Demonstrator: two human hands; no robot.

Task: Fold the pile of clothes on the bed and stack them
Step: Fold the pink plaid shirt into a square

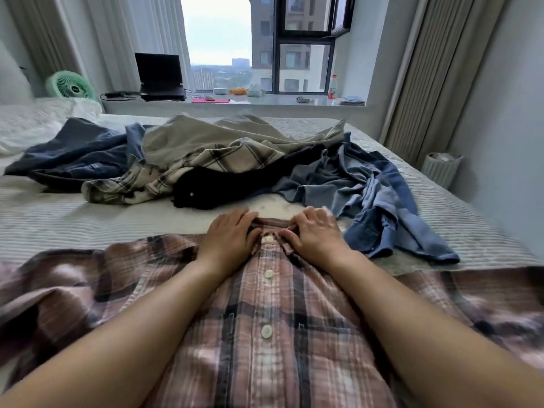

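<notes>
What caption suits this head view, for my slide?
Both hands on the collar of a pink plaid button-up shirt laid flat on the bed.
</notes>
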